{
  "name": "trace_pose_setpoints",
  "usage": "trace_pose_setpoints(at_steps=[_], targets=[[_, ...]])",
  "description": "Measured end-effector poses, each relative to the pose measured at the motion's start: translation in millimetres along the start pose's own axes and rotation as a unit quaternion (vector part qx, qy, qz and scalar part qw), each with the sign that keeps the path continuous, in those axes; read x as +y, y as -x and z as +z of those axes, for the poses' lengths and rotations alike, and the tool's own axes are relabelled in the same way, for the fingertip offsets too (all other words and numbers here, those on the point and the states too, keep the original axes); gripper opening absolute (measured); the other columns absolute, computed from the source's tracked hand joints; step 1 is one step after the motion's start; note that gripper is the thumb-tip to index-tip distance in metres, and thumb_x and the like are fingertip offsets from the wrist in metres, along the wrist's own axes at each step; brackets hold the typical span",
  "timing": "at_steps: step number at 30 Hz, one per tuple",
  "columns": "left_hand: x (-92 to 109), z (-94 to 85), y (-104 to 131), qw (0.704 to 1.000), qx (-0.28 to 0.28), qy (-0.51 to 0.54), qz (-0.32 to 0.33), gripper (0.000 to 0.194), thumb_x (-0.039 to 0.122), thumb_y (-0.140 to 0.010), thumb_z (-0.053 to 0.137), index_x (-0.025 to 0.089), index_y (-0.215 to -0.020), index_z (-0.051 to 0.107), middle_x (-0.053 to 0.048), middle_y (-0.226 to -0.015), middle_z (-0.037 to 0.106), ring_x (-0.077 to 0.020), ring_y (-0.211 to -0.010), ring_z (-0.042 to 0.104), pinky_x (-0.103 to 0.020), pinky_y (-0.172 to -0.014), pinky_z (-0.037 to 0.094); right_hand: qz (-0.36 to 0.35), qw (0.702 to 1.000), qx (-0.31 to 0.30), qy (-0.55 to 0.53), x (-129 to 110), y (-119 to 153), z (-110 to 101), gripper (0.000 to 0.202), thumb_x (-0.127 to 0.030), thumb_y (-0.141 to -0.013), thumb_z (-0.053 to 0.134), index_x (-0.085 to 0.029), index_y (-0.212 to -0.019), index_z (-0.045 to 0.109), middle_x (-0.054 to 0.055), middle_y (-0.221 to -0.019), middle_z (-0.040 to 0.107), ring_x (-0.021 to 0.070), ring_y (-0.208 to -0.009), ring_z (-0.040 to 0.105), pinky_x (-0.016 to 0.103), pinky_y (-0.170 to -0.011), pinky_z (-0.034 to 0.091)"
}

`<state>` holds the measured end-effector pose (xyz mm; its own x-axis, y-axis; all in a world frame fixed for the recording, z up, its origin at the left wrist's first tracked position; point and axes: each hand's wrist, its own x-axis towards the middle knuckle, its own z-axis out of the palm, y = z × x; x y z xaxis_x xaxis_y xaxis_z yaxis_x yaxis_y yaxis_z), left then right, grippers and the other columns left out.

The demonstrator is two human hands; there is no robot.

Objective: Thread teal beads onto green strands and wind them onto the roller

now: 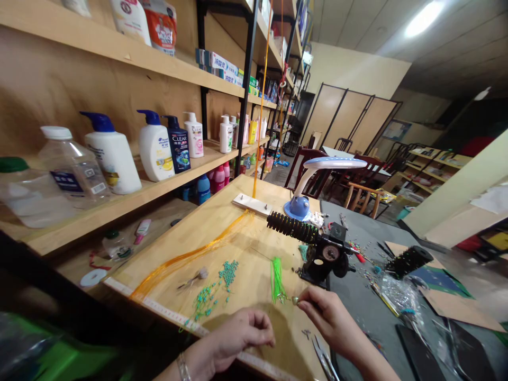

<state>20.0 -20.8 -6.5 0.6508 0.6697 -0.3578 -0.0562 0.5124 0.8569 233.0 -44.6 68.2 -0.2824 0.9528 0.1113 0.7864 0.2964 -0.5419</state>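
Note:
My right hand (327,315) is closed in a pinch at the table's front edge. At its fingertips is a small round bead-like piece (295,300), pale and shiny. Just left of that piece lies a bundle of bright green threads (277,278) with small bits at its lower end. My left hand (250,330) hovers low over the table, its fingers curled together; whatever they hold, if anything, is hidden. Teal beads on green threads (204,301) lie beyond the left hand, beside loose teal beads (228,272). Pliers (323,360) rest below my right hand.
A black winding device with a ridged roller (293,227) stands beyond the hands, near a blue desk lamp (297,206). Orange threads (190,251) run across the wooden table from a white bar (252,203). Shelves with bottles (156,153) flank the left; a cluttered grey mat (365,275) lies right.

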Motion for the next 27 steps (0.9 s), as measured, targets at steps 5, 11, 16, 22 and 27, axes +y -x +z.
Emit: trace_pose_setpoints(at_steps=[5,11,16,22,27], targets=[[1.5,-2.2,1.1,0.997,0.003,-0.074,0.023,0.014,0.028,-0.063,0.07,0.014,-0.066,0.07,0.0,-0.062,0.065,-0.0134,-0.061,0.051,-0.026,-0.062,0.035,0.021,1.0,-0.007,-0.017,0.0,0.5,0.5,0.027,-0.033,-0.092,0.047,-0.019,-0.069,0.052,-0.002,-0.064,0.053,0.0136,-0.06,0.048,0.024,-0.057,0.034],[23.1,7.3,6.0,0.961,0.057,-0.217,0.16,0.029,0.017,-0.07,0.065,0.019,-0.098,0.071,-0.005,-0.104,0.073,-0.0231,-0.101,0.06,-0.031,-0.09,0.039,0.066,0.99,-0.066,-0.101,-3.3,0.2,6.8,0.032,-0.038,-0.089,0.05,-0.018,-0.065,0.053,-0.006,-0.056,0.04,0.0111,-0.054,0.039,0.022,-0.049,0.028],[38.1,25.5,1.8,0.94,0.056,-0.249,0.227,0.022,0.019,-0.072,0.07,0.018,-0.093,0.07,-0.004,-0.097,0.072,-0.0221,-0.096,0.061,-0.029,-0.089,0.042,0.087,0.985,-0.063,-0.132,-11.2,-3.9,10.6,0.031,-0.032,-0.086,0.053,-0.019,-0.059,0.046,-0.007,-0.054,0.032,0.0098,-0.053,0.031,0.021,-0.047,0.022],[29.2,31.3,-15.4,0.971,-0.005,-0.125,0.204,0.016,0.025,-0.075,0.068,0.013,-0.084,0.063,-0.003,-0.075,0.064,-0.0174,-0.073,0.058,-0.027,-0.068,0.044,0.102,0.978,-0.086,-0.157,-11.4,-4.6,5.8,0.026,-0.029,-0.087,0.05,-0.016,-0.066,0.056,-0.005,-0.058,0.045,0.01,-0.055,0.039,0.021,-0.049,0.028],[20.8,21.1,-17.7,0.973,-0.009,-0.148,0.178,0.007,0.021,-0.073,0.061,0.014,-0.073,0.063,0.001,-0.068,0.057,-0.0149,-0.069,0.051,-0.027,-0.066,0.038,0.075,0.985,-0.12,-0.1,-5.6,-0.5,-5.4,0.007,-0.015,-0.077,0.057,-0.017,-0.073,0.062,-0.006,-0.061,0.051,0.0096,-0.057,0.045,0.019,-0.052,0.032]])
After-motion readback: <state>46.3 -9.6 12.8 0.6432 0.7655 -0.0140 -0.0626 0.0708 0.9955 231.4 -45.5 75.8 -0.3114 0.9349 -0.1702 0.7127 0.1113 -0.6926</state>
